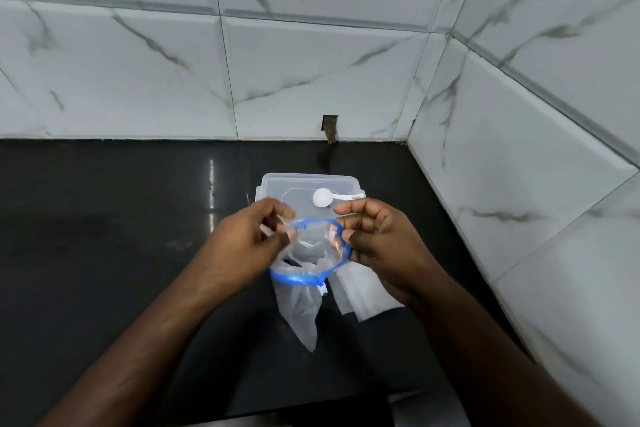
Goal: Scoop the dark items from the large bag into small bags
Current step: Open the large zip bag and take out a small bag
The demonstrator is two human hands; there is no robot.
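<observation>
A small clear plastic bag (300, 302) with a blue zip rim hangs above the dark counter, its mouth pulled open into a ring. My left hand (242, 243) pinches the left side of the rim and my right hand (377, 239) pinches the right side. The bag looks empty. Behind it lies a clear plastic container lid (277, 184) with a white measuring scoop (325, 198) resting on top. No large bag or dark items can be seen.
A stack of flat clear small bags (363, 295) lies on the black counter (104, 236) under my right hand. White marble-patterned tiled walls close the counter off at the back and right, forming a corner.
</observation>
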